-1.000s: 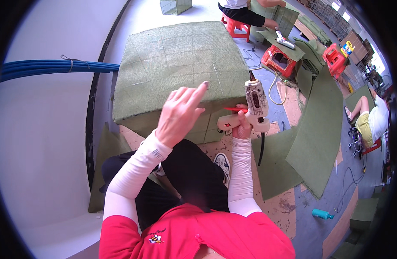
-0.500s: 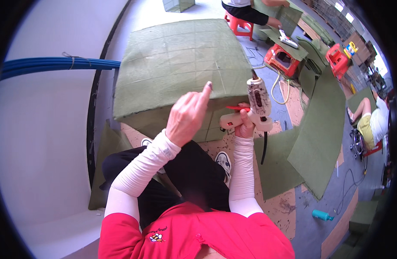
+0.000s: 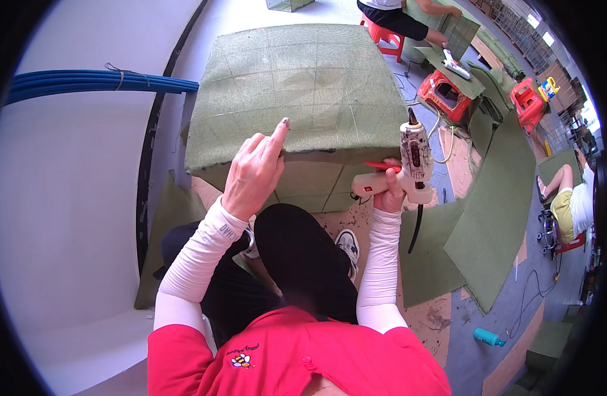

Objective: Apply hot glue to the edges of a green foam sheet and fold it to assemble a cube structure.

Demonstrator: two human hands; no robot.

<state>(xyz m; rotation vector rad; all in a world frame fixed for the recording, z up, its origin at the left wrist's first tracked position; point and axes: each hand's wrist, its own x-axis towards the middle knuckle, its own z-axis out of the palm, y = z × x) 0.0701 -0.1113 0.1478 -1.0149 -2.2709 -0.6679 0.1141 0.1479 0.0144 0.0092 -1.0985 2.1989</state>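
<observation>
In a workshop with a bluish-grey floor (image 3: 468, 313) partly covered by brown cardboard sheets (image 3: 425, 323), a person in a red short-sleeved shirt (image 3: 290, 360) and white fabric arm sleeves (image 3: 198, 257) faces a large, green, mesh-covered box (image 3: 303, 86). The box stands directly ahead, its near top edge running left to right and one gridded side turned toward the wearer's knees.

At the box's near right corner, a cream-white plastic glue gun (image 3: 415, 148), its barrel smudged dark, is gripped in the right hand (image 3: 390, 193). The barrel's long axis runs nearly straight away from the wearer, dark nozzle (image 3: 412, 117) at the far end and a black rod (image 3: 415, 231) trailing from the rear; the handle extends left, toward the box. The right thumb lies along the handle with the fingers wrapped behind it, mostly hidden.

The left hand (image 3: 254, 171) is empty, index finger extended away from the body over the box's near edge, the other fingers loosely bent. Whether the fingertip touches the mesh cannot be told.

Dark lettering marks the left sleeve's cuff, and more curves above a small bee motif (image 3: 240, 361) on the shirt. A small red patch shows on the gun's handle. Two co-workers (image 3: 384, 14) (image 3: 567, 204) sit farther off, at the top and far right.
</observation>
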